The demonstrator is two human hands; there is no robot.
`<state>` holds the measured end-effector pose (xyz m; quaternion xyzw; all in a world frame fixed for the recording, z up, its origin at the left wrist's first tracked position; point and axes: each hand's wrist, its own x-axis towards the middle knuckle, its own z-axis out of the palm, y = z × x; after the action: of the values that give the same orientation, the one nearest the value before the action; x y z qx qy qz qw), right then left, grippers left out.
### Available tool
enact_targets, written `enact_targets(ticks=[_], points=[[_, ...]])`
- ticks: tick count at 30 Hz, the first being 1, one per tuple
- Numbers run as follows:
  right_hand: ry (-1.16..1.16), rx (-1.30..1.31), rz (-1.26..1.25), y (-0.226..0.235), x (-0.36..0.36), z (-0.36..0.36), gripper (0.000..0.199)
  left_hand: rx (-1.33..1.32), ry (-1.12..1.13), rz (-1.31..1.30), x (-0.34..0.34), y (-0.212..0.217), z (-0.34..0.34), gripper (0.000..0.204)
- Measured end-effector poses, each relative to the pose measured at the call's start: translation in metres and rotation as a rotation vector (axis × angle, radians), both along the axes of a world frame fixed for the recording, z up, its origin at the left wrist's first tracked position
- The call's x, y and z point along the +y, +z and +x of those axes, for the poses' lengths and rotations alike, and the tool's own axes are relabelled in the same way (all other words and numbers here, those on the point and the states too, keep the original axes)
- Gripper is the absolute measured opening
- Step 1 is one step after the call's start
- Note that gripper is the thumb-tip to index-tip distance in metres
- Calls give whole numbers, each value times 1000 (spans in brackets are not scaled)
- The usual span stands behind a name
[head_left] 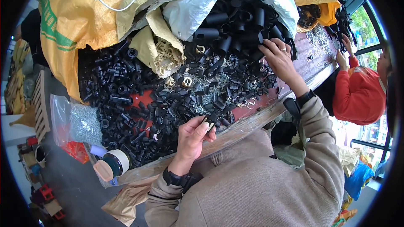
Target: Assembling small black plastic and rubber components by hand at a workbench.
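Near the table's front edge, my left hand (191,139) pinches a small black plastic part (212,120) between thumb and fingers. My right hand (279,62) reaches to the far right, its bent fingers on a black plastic tube (251,38) at the front of a heap. That heap of black cylinders (219,18) spills out of a white woven sack (184,16). Between my hands lie many small black clips (219,97) mixed with thin metal springs. The right fingertips are partly hidden among the tubes.
Black ringed fittings (120,72) spill from a yellow sack (80,12) at left. A paper bag (162,61) holds cream clips. A clear bag of metal bits (85,122) and a tape roll (116,162) sit front left. A person in red (360,94) works at right.
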<state>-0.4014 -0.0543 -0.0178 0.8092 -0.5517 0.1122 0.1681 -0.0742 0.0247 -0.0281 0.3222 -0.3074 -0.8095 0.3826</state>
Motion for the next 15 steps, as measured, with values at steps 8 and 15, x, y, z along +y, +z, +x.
enact_targets(ticks=[8,15], points=[[114,-160,142,28,7,18,41,5,103,131,0,3,-1,28],[470,-694,670,50,44,88,39,49,27,171,-5,11,-1,28]])
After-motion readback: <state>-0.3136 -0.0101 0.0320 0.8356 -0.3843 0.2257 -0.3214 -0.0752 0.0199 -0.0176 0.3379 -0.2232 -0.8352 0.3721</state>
